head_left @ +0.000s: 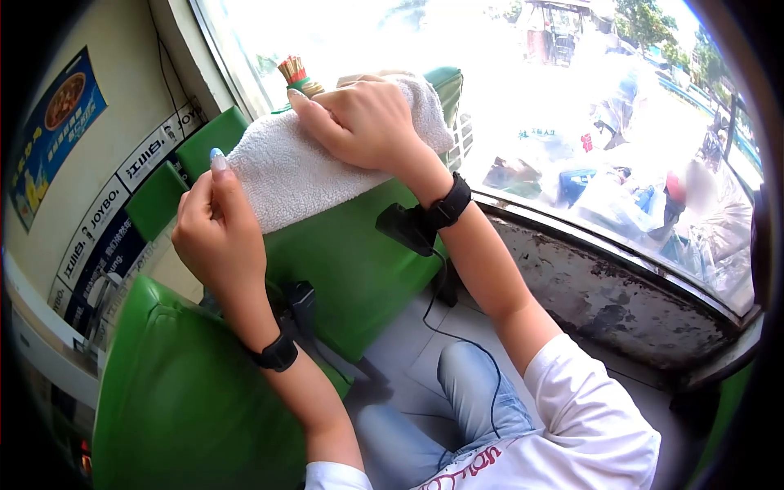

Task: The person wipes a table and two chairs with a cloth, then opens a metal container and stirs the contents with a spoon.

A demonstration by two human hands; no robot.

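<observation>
Window-side corner, bright glass [506,90], scuffed wall [596,298] below, pale floor tiles. White towel [294,184] spread across the far part of a green surface [359,278], well back from the near corner; tabletop or seat back, cannot tell. Right hand [359,122] laid over the towel, fingers bent toward the far edge; real grip or only pressing, cannot tell. Left hand [219,233] at the towel's left corner, fingers curled narrow, thumb up beside the edge; pinch or mere touch, cannot tell. Step in hand, judging by pose: two-handed handling of the towel, one hand on top, one at the corner. Next move calls for a sure hold on that corner, light pressure from above, and care near the bundle of sticks [296,75] just past the far edge. Further out: black wristbands [452,202] on both wrists, green chair [180,392] at lower left, blue poster [61,135] on the left wall.
</observation>
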